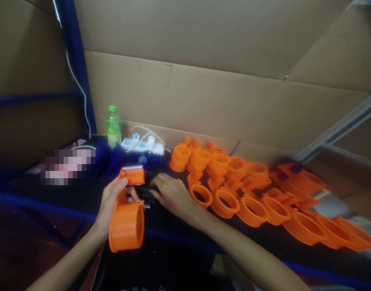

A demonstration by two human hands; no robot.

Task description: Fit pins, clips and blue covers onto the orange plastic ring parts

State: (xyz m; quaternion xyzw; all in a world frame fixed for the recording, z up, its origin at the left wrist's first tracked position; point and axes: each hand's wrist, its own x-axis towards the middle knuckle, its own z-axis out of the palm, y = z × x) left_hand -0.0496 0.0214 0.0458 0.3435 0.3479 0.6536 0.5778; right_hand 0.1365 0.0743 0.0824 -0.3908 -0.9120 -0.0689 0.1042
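Note:
My left hand (109,202) is closed around an orange plastic part (126,228). A wide round cup forms its lower end, and a smaller block with a white toothed strip (133,167) tops it. To its right, my right hand (173,196) reaches over the table with fingers bent against dark, bar-like black pieces (147,194). Those pieces are blurred, and I cannot make out their kind or what the fingertips hold. A small silvery tip (146,206) shows just below them, beside the orange part.
Rows of similar orange parts (224,202) cover the black table's right side. Behind my hands are a green-capped bottle (113,129), a white power strip (143,144) with cables, and dark blue material (111,159). Cardboard panels (185,97) wall the back; a blue post (73,52) stands left.

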